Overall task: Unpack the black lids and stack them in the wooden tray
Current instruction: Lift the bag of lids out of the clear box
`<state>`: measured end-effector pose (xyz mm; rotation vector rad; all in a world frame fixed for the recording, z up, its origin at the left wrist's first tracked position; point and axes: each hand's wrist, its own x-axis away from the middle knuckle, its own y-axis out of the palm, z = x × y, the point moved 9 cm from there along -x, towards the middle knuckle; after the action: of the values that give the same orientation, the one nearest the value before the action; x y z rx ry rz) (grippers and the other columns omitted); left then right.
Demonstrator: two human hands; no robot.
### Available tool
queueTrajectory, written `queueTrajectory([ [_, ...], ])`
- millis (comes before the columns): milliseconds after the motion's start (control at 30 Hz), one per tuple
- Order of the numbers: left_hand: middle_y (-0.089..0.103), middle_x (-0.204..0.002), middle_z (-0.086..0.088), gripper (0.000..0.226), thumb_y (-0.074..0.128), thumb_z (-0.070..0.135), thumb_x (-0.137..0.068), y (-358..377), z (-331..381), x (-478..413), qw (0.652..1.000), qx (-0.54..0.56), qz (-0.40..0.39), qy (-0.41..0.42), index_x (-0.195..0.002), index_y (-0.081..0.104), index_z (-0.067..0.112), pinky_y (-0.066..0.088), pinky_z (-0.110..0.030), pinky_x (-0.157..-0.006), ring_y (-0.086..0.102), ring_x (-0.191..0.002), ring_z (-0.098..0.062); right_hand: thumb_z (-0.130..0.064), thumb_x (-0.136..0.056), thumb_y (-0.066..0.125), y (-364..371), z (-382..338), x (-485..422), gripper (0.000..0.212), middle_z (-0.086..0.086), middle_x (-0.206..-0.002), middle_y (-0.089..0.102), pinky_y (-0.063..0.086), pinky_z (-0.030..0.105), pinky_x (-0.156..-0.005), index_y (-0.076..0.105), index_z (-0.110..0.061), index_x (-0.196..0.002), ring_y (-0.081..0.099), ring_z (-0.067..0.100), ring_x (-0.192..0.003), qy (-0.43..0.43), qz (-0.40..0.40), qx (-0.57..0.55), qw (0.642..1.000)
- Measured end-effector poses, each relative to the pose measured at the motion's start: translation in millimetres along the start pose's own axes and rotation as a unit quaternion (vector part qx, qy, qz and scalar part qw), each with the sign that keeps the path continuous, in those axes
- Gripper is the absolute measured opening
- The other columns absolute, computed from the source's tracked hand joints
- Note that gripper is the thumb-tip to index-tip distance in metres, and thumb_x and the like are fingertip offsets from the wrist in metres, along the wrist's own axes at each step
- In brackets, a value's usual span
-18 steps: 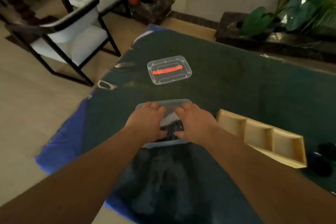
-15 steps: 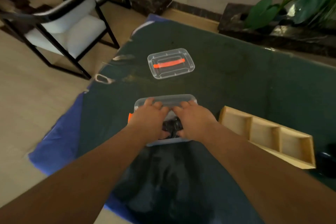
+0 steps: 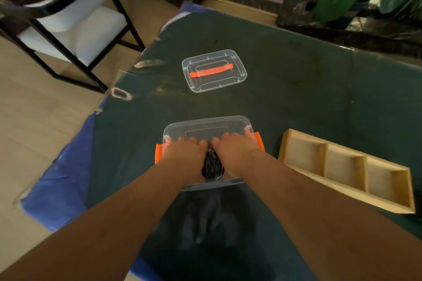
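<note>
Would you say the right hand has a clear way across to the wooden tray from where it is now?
Probably yes. The right hand is inside the clear bin, and the wooden tray lies just to its right with only bare cloth between.

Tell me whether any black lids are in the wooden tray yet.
No: all three compartments of the wooden tray show bare wood.

Table [image 3: 296, 89]: bin [image 3: 205, 128], lid [image 3: 214, 70], tray [image 3: 342, 166].

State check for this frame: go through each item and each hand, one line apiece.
Clear box: open, lid off.
Box lid: flat on table, apart.
Black bundle: inside box, between hands.
Wooden tray: compartments empty.
Left hand: in box.
Right hand: in box.
</note>
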<state>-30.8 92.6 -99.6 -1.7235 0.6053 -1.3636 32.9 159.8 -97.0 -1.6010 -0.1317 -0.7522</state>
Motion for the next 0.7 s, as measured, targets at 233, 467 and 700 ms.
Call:
queueTrajectory([
  [233,0.068,-0.121,-0.005,0.082,0.075,0.065,-0.065,-45,-4,28,0.998,-0.003,0.06,0.007,-0.132,0.051,0.025,0.055,-0.044,-0.095,0.065,-0.111,-0.03,-0.04,-0.078,0.087,-34,1,26,0.07,0.012,-0.124,0.06,0.051,0.055,-0.103,0.049,-0.019,-0.134,0.062,0.033,-0.117,-0.012,0.036,-0.044,0.998],
  [467,0.068,-0.118,-0.004,0.089,0.077,0.071,-0.061,-131,9,85,0.99,-0.031,0.14,-0.006,-0.134,0.051,0.026,0.052,-0.044,-0.091,0.064,-0.108,-0.03,-0.044,-0.078,0.086,-114,16,99,0.067,0.01,-0.117,0.059,0.054,0.045,-0.087,0.048,-0.02,-0.127,0.063,0.032,-0.108,-0.02,0.129,-0.038,0.991],
  [700,0.068,-0.119,-0.006,0.087,0.077,0.069,-0.059,-149,132,105,0.986,-0.015,0.151,0.07,-0.13,0.051,0.024,0.055,-0.045,-0.096,0.065,-0.108,-0.031,-0.05,-0.076,0.087,-75,86,202,0.077,0.01,-0.124,0.06,0.055,0.047,-0.094,0.048,-0.019,-0.134,0.063,0.033,-0.114,0.047,0.119,-0.04,0.991],
])
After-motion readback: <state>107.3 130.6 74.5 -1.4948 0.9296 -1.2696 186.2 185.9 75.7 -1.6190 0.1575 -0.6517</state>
